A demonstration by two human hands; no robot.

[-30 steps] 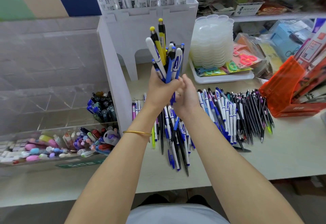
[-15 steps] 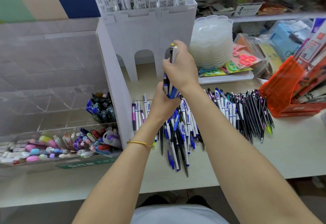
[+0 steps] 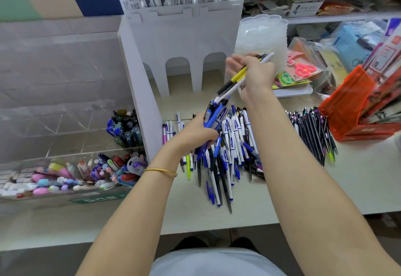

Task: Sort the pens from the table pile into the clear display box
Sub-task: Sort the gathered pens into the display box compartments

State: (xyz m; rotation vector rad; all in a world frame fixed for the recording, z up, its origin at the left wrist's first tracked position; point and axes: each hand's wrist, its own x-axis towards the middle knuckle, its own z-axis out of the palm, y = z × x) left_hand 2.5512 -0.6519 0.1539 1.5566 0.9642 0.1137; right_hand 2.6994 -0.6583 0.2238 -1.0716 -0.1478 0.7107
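Sorting is in hand here. At centre frame the left hand [image 3: 195, 133] has its grip wrapped round a bundle of blue pens [image 3: 213, 119], held just above the pen pile [image 3: 230, 158] on the desk [image 3: 358, 180]. Up and to the right, the right hand [image 3: 255, 75] pinches a few more, a yellow-and-black pen [image 3: 238, 77] and a white pen [image 3: 235, 85] among them, slanting down toward the bundle. My read is that the odd colours are being pulled out of the handful before anything gets boxed. The clear display box [image 3: 65, 110] sits at the left of the frame, well apart from both hands. Its glossy see-through panels are split into compartments, with dark-capped markers [image 3: 124, 127] standing in one and small pastel items [image 3: 54, 178] in the front tray. The next move calls for carrying a matched set left, past the white castle-shaped stand [image 3: 184, 43], and lowering it into a compartment. These are slim, smooth plastic barrels, likely slippery in a bunch, so a loose fan could spill. A row of dark pens [image 3: 312, 132] lies at right beside a translucent orange box [image 3: 347, 110].
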